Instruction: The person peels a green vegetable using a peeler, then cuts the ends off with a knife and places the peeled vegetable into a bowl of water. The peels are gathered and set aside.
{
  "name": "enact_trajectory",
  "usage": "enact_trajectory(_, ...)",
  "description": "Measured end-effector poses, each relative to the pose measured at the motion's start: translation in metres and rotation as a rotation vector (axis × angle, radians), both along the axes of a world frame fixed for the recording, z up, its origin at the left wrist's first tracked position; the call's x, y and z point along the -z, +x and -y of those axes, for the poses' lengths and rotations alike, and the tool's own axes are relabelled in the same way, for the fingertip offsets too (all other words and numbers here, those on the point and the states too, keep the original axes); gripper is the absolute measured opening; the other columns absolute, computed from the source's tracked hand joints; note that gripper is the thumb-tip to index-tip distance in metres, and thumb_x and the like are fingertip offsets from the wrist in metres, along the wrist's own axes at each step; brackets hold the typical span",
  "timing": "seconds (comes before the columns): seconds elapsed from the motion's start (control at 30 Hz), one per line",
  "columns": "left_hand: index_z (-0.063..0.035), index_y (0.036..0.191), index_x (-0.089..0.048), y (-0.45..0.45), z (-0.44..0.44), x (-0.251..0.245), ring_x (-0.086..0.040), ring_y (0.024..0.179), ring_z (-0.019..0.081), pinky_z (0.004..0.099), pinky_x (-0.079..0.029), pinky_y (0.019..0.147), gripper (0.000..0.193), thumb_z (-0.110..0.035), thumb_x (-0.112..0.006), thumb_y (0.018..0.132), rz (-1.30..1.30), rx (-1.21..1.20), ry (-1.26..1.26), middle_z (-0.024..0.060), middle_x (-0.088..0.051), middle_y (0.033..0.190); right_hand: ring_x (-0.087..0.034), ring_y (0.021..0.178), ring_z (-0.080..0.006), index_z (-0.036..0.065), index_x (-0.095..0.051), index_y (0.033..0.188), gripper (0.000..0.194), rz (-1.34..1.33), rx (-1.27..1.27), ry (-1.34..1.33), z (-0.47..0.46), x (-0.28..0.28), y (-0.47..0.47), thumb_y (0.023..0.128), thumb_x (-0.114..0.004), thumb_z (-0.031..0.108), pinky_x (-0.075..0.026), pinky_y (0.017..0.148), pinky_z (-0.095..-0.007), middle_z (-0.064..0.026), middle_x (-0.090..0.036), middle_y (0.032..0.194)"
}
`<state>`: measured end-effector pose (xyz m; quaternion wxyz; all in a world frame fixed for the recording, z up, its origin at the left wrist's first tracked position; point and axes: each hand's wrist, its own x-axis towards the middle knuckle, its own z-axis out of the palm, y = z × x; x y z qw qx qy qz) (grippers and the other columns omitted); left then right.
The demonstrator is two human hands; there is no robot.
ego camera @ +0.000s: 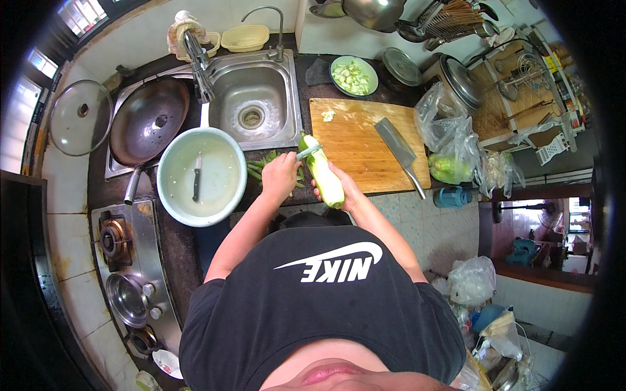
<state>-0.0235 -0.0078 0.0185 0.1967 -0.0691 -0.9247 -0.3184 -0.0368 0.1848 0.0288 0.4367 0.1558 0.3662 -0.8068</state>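
Note:
My left hand [279, 177] is closed on a pale green peeler [309, 152], whose head lies against the upper part of a long green squash [325, 176]. The squash's middle shows pale, peeled flesh, with green skin near its ends. My right hand [346, 188] grips the squash from below and the right side, near its lower end. Green peelings [257, 168] lie on the dark counter beside and partly behind my left hand. Right of the squash are a wooden cutting board [352, 161] and a cleaver [395, 141], its handle past the board's near edge.
A basin of water [166, 203] holding a black-handled knife [197, 181] stands at left, before the steel sink [252, 93]. Beyond are a wok [142, 122] and gas stove [142, 234]. A bowl of cut pieces [353, 76] and bagged vegetables [450, 166] sit near the board.

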Motion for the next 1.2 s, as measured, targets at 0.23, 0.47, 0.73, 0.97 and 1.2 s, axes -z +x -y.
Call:
enact_trajectory(0.23,-0.0071,0.089,-0.054,0.003,-0.002,0.0,-0.057,0.063,0.0296,0.041,-0.045,0.054,0.017,-0.017,-0.063,0.079,-0.049,-0.007,-0.005,0.0093,-0.053,0.069,-0.062,0.065,-0.0242,0.003,-0.051,0.112,0.048,0.012,-0.067,0.003,-0.013,-0.008,-0.001,0.094,-0.041,0.047,-0.053,0.056,-0.0346,-0.0132,-0.061,0.084)
enact_trajectory(0.47,-0.0051,0.09,-0.054,-0.009,-0.009,-0.011,-0.059,0.068,0.0317,0.0427,-0.045,0.057,0.015,-0.016,-0.06,0.081,-0.022,-0.044,-0.01,0.0115,-0.057,0.073,-0.062,0.069,-0.025,0.003,-0.051,0.112,0.047,-0.016,-0.134,-0.09,-0.018,-0.014,-0.015,0.094,-0.042,0.045,-0.053,0.058,-0.034,-0.0146,-0.061,0.085)
enact_trajectory(0.73,-0.0045,0.089,-0.054,-0.004,0.002,-0.019,-0.058,0.068,0.0321,0.0422,-0.045,0.058,0.016,-0.015,-0.061,0.08,-0.097,-0.112,-0.048,0.0125,-0.057,0.074,-0.059,0.069,-0.025,0.003,-0.049,0.119,0.049,0.009,-0.257,0.048,-0.047,-0.03,-0.033,0.093,-0.042,0.045,-0.051,0.06,-0.0341,-0.0149,-0.058,0.087)
enact_trajectory(0.97,-0.0061,0.084,-0.052,-0.02,-0.011,-0.028,-0.059,0.066,0.0316,0.0423,-0.045,0.056,0.014,-0.018,-0.06,0.081,-0.057,-0.144,-0.03,0.0108,-0.057,0.072,-0.061,0.074,-0.0234,0.003,-0.052,0.116,0.045,-0.019,-0.305,-0.049,-0.052,-0.034,-0.052,0.092,-0.049,0.041,-0.053,0.062,-0.0354,-0.0144,-0.061,0.089)
enact_trajectory(1.2,-0.0058,0.102,-0.057,-0.017,0.017,-0.042,-0.061,0.075,0.0344,0.0437,-0.048,0.064,0.022,-0.019,-0.057,0.084,0.044,-0.188,-0.07,0.0153,-0.063,0.086,-0.058,0.076,-0.0246,0.004,-0.048,0.122,0.046,-0.076,-0.509,-0.238,-0.073,-0.039,-0.071,0.092,-0.048,0.04,-0.051,0.063,-0.0337,-0.0153,-0.057,0.089)
